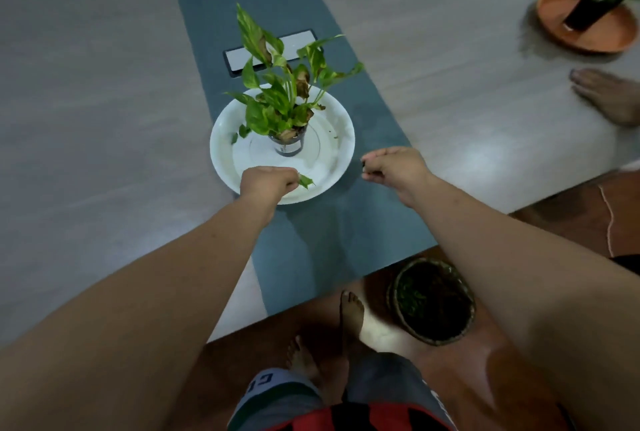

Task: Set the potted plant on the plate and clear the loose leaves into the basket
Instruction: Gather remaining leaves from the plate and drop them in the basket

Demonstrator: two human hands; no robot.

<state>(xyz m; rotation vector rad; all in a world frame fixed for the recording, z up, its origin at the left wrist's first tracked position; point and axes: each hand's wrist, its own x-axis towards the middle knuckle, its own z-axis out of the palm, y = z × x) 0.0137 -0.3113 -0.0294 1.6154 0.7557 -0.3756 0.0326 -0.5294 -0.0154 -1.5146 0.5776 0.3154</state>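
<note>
Basket: the dark woven basket [433,300] sits on the floor by my feet, just off the bench's near edge, with leaf scraps already in it.
Left hand: my left hand [266,182] is over the near rim of the plate, fingers pinched together on a loose leaf [306,181].
Right hand: my right hand [394,167] hangs just off the plate's right side, fingers curled in on something small and dark; I cannot tell what it is.
Plate: the white plate [341,139] lies on the grey runner [332,240] down the bench's middle.
Potted plant: the potted plant [285,101] already stands upright at the plate's centre.
Handling: the leaves look light, limp and easy to tear, so I judge a fingertip pinch suits them; more green scraps [242,132] lie left of the pot.
Writing: partial letters on my shorts, not legible.
Far: a second plant on an orange dish [588,35] near the far right corner.
</note>
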